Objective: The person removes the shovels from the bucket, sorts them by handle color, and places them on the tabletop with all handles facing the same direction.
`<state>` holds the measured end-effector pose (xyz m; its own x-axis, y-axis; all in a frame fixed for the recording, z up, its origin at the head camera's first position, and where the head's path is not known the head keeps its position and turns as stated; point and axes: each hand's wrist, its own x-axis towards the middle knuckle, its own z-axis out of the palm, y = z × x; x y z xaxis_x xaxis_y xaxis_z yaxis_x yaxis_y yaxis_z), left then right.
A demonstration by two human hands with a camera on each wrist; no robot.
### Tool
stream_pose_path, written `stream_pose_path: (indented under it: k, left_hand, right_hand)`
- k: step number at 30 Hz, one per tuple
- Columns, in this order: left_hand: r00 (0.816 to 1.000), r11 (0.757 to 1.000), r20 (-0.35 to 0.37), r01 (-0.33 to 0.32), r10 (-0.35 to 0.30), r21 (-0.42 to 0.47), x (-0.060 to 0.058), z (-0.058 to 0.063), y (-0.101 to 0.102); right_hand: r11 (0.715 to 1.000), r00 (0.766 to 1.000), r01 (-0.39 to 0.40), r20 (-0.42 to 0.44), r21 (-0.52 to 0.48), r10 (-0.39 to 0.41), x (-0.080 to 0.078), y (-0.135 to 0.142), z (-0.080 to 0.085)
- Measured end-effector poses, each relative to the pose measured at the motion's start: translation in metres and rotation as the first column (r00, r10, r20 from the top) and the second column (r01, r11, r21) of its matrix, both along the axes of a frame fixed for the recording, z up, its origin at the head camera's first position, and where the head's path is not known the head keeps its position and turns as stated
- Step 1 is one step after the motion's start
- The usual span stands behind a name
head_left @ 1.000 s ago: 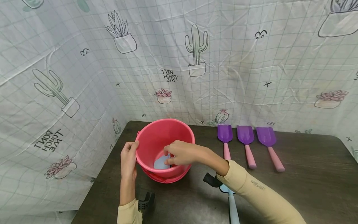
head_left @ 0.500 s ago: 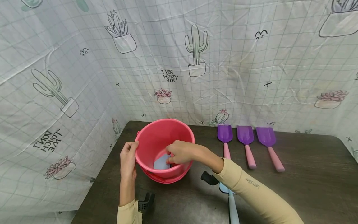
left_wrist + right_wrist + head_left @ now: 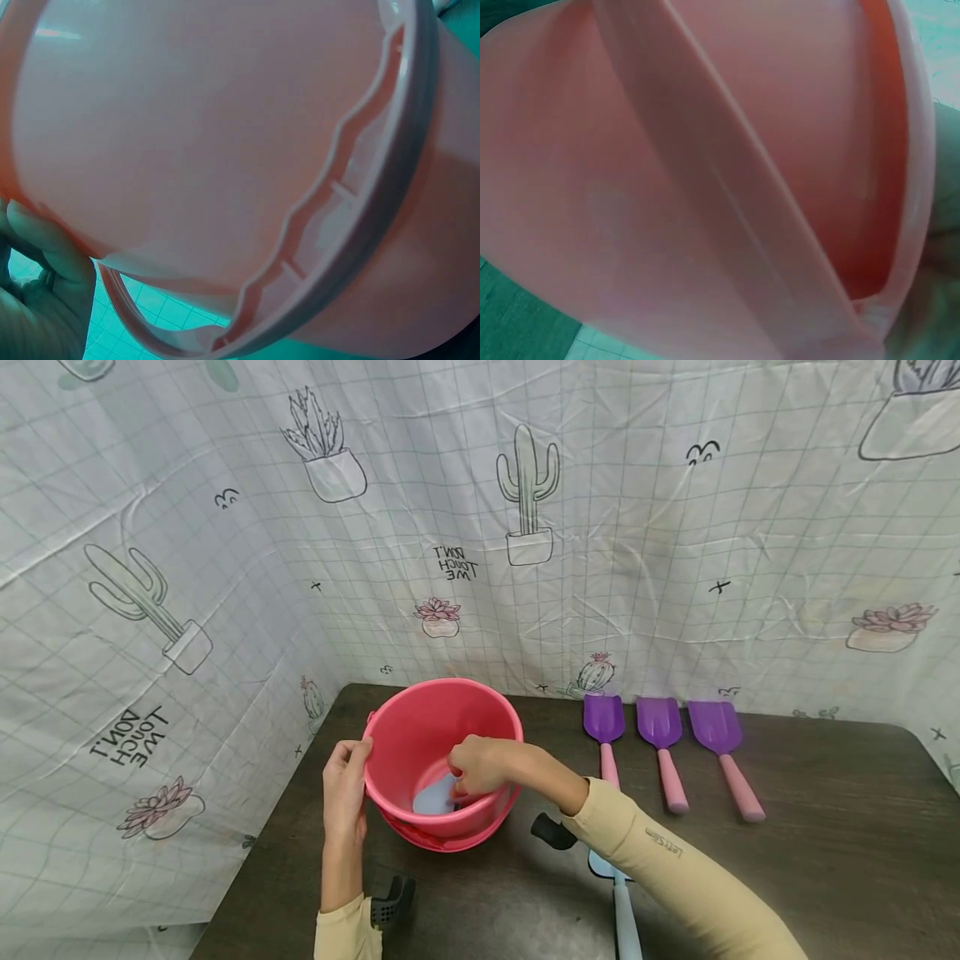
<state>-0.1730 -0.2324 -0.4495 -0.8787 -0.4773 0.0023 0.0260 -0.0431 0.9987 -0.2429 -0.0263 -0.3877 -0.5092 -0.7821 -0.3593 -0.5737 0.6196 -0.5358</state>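
Observation:
A pink bucket (image 3: pixel 420 718) stands at the back left of the table, its handle (image 3: pixel 172 341) hanging down outside. My left hand (image 3: pixel 345 789) grips the left side of its rim, and the left wrist view shows the thumb (image 3: pixel 56 244) against the outer wall. Over the right rim, my right hand (image 3: pixel 480 766) reaches inside with bent fingers. Those fingers overlap a light-blue, rounded flat piece (image 3: pixel 433 797) low in the bucket. I cannot tell whether they hold it. In the right wrist view the bucket's wall (image 3: pixel 630 210) hides most of the hand.
Three shovels with purple blades and pink handles, a left one (image 3: pixel 603 718), a middle one (image 3: pixel 660 722) and a right one (image 3: pixel 716 727), lie in a row at the back. A light-blue shovel (image 3: pixel 626 918) lies nearer, partly under the right sleeve (image 3: pixel 660 843). Patterned cloth (image 3: pixel 637 527) hangs behind the dark table (image 3: pixel 840 835).
My right hand has shifted slightly right inside the bucket, and its arm has drawn a little left and toward the bucket. The light-blue piece, the bucket and my left hand look unmoved.

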Motion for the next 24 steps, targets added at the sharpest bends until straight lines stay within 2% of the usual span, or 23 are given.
stream_pose_path:
  k: [16, 24]
  left_hand:
    - [1.000, 1.000, 0.018, -0.007, 0.008, -0.004, 0.000, 0.001, 0.001]
    - [1.000, 1.000, 0.013, 0.001, -0.001, 0.006, 0.001, 0.002, 0.001]
  right_hand:
    - [0.995, 0.994, -0.095, 0.051, 0.007, 0.095, -0.011, -0.005, -0.003]
    - [0.995, 0.992, -0.086, 0.093, -0.041, 0.089, -0.014, -0.004, -0.005]
